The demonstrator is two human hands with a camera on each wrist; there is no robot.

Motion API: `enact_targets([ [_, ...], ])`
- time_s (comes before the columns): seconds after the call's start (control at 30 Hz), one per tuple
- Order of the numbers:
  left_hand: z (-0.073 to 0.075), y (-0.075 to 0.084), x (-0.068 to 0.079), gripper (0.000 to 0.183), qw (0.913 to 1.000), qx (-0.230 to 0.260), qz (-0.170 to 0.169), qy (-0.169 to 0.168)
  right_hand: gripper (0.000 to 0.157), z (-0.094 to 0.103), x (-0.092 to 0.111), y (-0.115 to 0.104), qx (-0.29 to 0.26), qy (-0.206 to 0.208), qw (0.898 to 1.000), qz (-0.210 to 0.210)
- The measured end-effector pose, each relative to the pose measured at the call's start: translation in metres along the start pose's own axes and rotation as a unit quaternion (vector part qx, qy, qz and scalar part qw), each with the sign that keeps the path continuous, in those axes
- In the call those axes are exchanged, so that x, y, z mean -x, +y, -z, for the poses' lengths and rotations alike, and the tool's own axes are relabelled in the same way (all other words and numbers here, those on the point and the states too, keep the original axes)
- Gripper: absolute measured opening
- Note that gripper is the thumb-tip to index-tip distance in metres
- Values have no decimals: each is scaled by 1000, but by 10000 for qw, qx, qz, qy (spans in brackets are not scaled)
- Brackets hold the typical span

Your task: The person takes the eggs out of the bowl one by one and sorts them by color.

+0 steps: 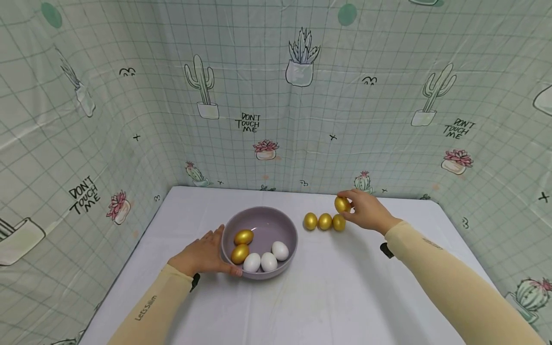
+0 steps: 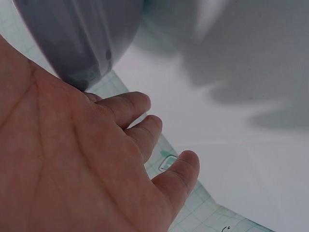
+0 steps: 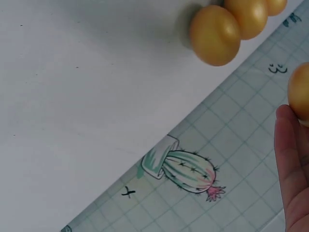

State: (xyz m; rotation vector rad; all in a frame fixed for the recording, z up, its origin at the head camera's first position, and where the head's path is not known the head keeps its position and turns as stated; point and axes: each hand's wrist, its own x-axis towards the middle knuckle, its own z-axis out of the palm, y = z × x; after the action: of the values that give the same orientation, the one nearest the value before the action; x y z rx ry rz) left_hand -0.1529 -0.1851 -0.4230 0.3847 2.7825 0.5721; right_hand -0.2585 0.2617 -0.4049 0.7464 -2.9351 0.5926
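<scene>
In the head view, a mauve bowl [image 1: 258,211] stands on the white table and contains two gold eggs [image 1: 244,236] and three white eggs [image 1: 280,250]. My left hand [image 1: 207,254] touches the bowl's left side, thumb along the front rim and fingers spread. Its palm [image 2: 72,145] and extended fingers show beside the bowl's outer wall [image 2: 87,38] in the left wrist view. My right hand [image 1: 368,211] pinches a gold egg [image 1: 342,204] between thumb and fingers, raised behind a row of three gold eggs [image 1: 325,221]. The right wrist view catches that held egg [image 3: 300,92] only partly.
The white tabletop [image 1: 327,287] lies under everything. Behind it and at both sides hangs a grid-patterned cloth [image 1: 241,86] printed with cacti. The egg row lies to the right of the bowl, toward the table's back edge.
</scene>
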Motion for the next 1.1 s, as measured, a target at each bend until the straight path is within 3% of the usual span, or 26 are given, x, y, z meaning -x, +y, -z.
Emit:
enact_targets([
  [0.4,-1,-1,-1,141,10000,16,33,-4,50,-15,11,27,57,11,9991,-424],
  [1.1,-3,-3,-3,140,10000,14,29,64,51,-39,13,50,79,-506,9924,-1122],
])
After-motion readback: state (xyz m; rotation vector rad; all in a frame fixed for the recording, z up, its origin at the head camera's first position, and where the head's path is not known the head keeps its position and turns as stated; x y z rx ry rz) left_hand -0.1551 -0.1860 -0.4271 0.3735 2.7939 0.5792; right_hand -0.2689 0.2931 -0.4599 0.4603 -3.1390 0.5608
